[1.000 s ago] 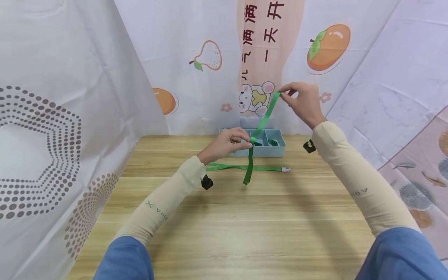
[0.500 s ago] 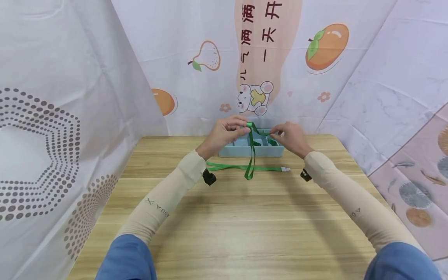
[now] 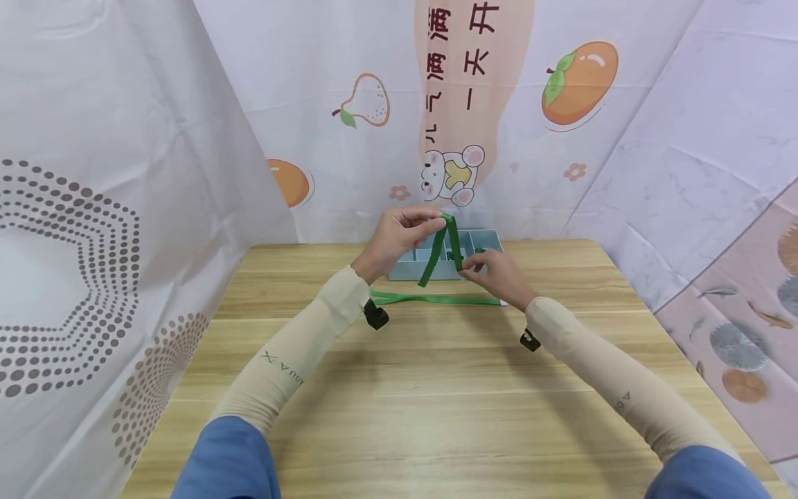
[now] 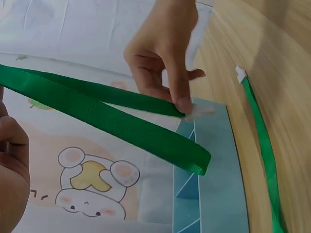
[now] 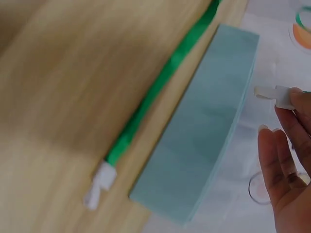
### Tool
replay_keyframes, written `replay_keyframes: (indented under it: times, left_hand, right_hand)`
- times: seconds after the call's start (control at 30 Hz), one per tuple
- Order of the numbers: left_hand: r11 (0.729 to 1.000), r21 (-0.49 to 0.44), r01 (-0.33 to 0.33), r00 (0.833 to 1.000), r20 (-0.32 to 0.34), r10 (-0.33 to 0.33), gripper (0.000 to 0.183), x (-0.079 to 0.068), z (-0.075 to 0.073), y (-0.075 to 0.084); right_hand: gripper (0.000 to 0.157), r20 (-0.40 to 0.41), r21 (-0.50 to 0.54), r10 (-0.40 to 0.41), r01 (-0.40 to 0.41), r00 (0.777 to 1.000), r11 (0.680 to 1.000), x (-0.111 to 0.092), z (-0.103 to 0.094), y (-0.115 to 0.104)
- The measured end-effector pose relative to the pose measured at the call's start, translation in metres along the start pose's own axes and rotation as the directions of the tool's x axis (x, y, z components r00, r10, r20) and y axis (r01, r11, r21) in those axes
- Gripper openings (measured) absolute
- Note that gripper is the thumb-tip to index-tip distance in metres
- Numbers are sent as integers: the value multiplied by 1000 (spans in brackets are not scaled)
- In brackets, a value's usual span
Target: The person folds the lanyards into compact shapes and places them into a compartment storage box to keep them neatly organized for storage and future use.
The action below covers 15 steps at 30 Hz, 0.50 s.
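Observation:
My left hand pinches a green lanyard at its folded top, in front of the light blue divided box. Two lengths hang down from that fold. Lower and to the right, my right hand pinches the lanyard's end between thumb and finger, where a white plastic clip shows in the right wrist view. A loop of the strap hangs free in the left wrist view. On the table, in front of the box, lies a second green lanyard with its own white clip.
The light blue box stands at the table's back edge, with small dark green pieces in its right compartments. Behind it hangs a printed cloth. Wood-grain tabletop spreads in front. A black mount sits at the left wrist.
My right hand has come down and inward from high on the right, bringing the strap's end below the left hand. The left hand rose slightly, and the once stretched lanyard is now folded over.

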<state>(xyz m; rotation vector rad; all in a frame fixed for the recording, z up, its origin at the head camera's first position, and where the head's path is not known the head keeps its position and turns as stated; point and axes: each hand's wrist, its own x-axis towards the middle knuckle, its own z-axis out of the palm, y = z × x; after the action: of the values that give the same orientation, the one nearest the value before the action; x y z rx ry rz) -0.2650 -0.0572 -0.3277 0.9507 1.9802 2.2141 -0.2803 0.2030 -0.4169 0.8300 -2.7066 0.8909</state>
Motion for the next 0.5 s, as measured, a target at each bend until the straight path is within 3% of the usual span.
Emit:
replay_keyframes:
  times: [0.27, 0.5]
  left_hand:
    - [998, -62, 26, 1000, 19, -25, 14, 0, 5, -2]
    - [997, -76, 27, 1000, 11, -26, 14, 0, 7, 0]
  right_hand:
    - [5, 51, 67, -50, 47, 997, 997, -6, 24, -15]
    - [4, 61, 159, 11, -21, 998, 987, -12, 35, -27]
